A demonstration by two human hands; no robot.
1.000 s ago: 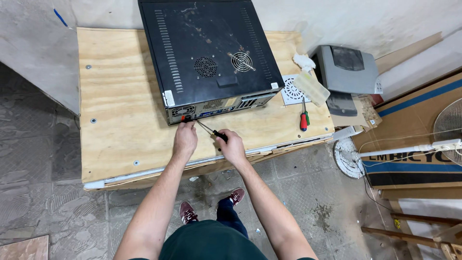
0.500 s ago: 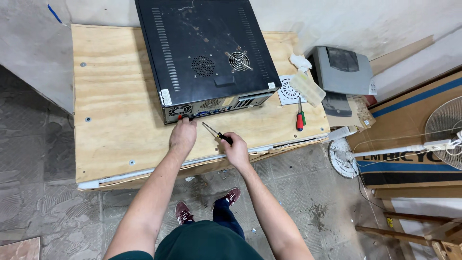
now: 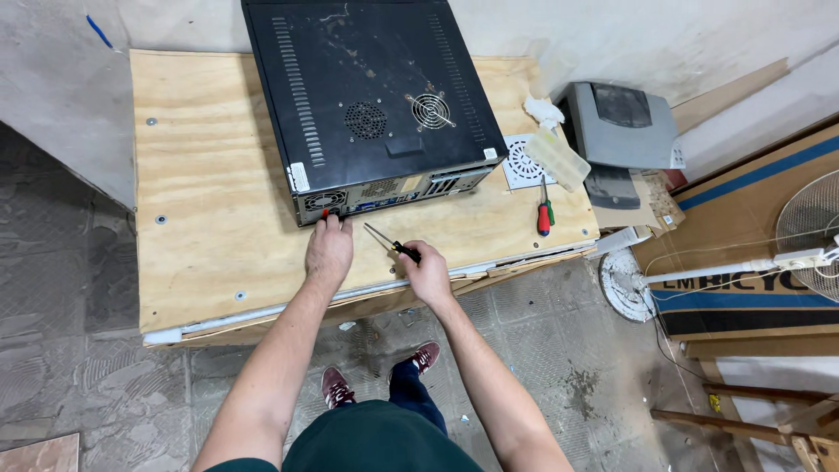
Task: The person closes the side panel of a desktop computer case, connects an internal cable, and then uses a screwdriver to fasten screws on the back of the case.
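A plywood table stands against a pale plastered wall, its top studded with a few screws and its front edge trimmed with a light strip; below it the floor is grey, worn tile with dust and small debris. To the right of the table lean a cardboard box with a blue stripe and a white fan on its stand, with a round fan grille lying on the floor beside them. One black computer case lies flat on the table, vented side up, its rear panel of ports facing the person. Right of it sit a white round vent cover, a clear plastic box, a crumpled white cloth and a grey printer at the table's corner. There are two screwdrivers: one with a red and green handle lies loose near the right front edge, well apart from the hands, and one with a black handle is in use. The left hand rests palm down on the table, its fingertips touching the lower rear edge of the case near a small red part; it grips nothing that can be seen. The right hand is closed around the black-handled screwdriver, whose shaft points up and left toward the case's rear panel, the tip just short of it. Nothing lies between the hands and the case. The person's two dark red shoes show on the floor below.
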